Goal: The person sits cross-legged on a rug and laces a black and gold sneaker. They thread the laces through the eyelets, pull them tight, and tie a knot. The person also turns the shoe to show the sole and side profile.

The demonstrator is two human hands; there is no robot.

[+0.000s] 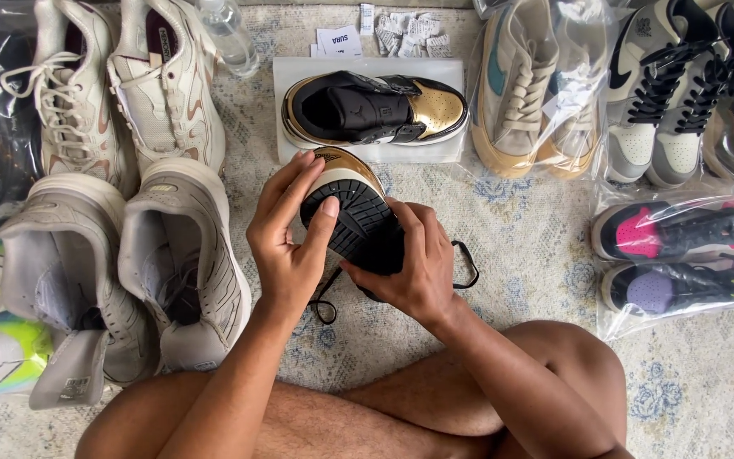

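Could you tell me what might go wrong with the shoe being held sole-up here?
The black lace hangs loose below the black-and-gold sneaker and could snag on the right hand or a knee. The left hand grips only the toe, so the sneaker might slip onto its mate on the white sheet.

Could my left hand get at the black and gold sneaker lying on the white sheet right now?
Probably yes. The black and gold sneaker lies just beyond the left hand with nothing between them, but that hand, with the right hand, is holding the matching shoe sole-up, so it would have to let go first.
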